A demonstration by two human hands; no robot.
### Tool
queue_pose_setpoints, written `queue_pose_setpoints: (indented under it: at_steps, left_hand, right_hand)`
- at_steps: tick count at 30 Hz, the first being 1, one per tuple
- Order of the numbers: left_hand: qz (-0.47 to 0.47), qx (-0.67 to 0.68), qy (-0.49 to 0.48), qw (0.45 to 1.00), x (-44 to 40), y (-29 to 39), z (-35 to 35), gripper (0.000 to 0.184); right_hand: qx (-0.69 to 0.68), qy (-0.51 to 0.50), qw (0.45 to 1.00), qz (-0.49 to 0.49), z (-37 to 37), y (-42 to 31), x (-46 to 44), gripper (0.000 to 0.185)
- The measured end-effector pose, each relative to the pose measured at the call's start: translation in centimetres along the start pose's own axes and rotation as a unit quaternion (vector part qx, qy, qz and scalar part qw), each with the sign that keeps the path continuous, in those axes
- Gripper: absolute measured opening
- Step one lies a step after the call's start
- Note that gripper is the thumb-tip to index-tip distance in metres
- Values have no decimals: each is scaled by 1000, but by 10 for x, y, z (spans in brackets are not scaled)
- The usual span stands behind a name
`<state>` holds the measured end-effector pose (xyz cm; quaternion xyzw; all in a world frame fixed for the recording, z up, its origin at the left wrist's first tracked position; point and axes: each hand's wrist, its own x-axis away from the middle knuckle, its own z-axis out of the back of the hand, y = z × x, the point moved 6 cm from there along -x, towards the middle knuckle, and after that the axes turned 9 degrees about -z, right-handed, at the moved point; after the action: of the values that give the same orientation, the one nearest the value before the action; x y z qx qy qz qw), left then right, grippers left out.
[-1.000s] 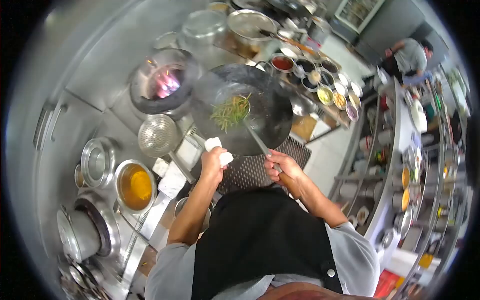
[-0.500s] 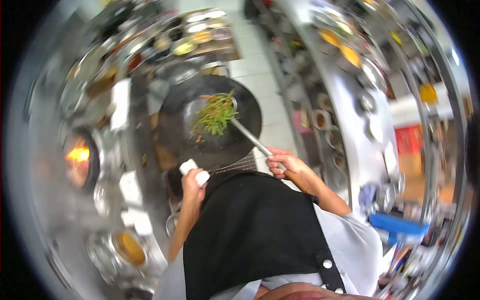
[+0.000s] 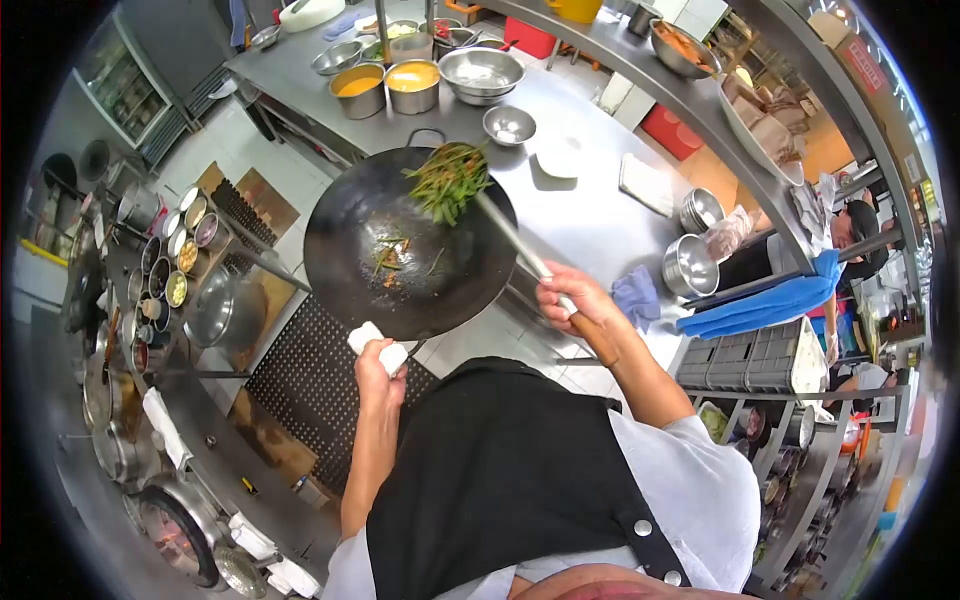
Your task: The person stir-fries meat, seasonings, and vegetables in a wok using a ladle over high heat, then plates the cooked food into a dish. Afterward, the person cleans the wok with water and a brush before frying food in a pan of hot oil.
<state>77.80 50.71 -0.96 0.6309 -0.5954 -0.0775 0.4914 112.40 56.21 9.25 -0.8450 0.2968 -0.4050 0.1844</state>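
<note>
My left hand (image 3: 376, 372) is closed around a folded white cloth (image 3: 366, 336) at the near rim of a black wok (image 3: 345, 245). The handle under the cloth is hidden. My right hand (image 3: 577, 300) grips a long-handled ladle (image 3: 512, 234) with a wooden end. Stir-fried green vegetables (image 3: 446, 182) are heaped at the ladle's head, over the wok's far right side, and cover its bowl. A few scraps (image 3: 392, 262) lie in the wok's bottom. The wok is held above the floor, beside a steel table (image 3: 610, 240).
On the table stand a white dish (image 3: 558, 160), a small steel bowl (image 3: 509, 125), a folded white cloth (image 3: 646, 186) and pots of orange liquid (image 3: 413, 86). A shelf (image 3: 650, 60) runs above. A lit burner (image 3: 172, 535) is at lower left. Another person (image 3: 765, 262) is at the right.
My body has turned right, from the stove toward the steel table, carrying the wok along. The greens on the ladle have moved from the wok's middle to its far right rim.
</note>
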Motion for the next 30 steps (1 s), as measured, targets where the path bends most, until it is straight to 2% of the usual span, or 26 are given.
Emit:
queue_pose_setpoints:
  at_steps: [1, 5, 9, 15, 17, 18, 20, 21, 23, 27, 30]
  left_hand:
    - [-1, -7, -16, 1000, -6, -6, -17, 5]
    - [4, -37, -18, 999, -19, -21, -69, 5]
    - [12, -69, 11, 998, -14, -24, -91, 10]
    - [3, -47, 16, 999, -12, -24, -74, 9]
    - [-2, -45, 16, 999, -11, -21, -63, 9]
    - [-8, -43, 18, 999, -7, -15, -61, 9]
    - [-17, -46, 52, 997, 1, -4, -56, 9]
    - [-16, -48, 57, 997, 2, 0, -51, 9]
    - [-29, -55, 56, 996, 1, 10, -38, 9]
    - [-32, -57, 56, 996, -12, 29, -10, 10]
    - [-27, -71, 50, 996, -29, 38, 4, 9]
  right_hand:
    - [1, -15, 1000, 22, 12, -17, 8, 29]
    - [-57, 42, 993, 99, 61, -69, 37, 32]
    - [-34, 74, 985, 154, 115, -101, 36, 33]
    - [27, 154, 972, 179, 189, -109, -8, 29]
    - [84, 219, 959, 156, 214, -102, -30, 37]
    - [84, 217, 961, 153, 214, -96, -38, 37]
    - [133, 323, 927, 137, 225, -82, -47, 47]
    - [132, 322, 928, 133, 227, -77, -52, 47]
    - [170, 367, 901, 155, 231, -74, -57, 58]
    - [218, 383, 878, 188, 224, -64, -62, 63]
    - [298, 412, 841, 186, 222, -67, -67, 68]
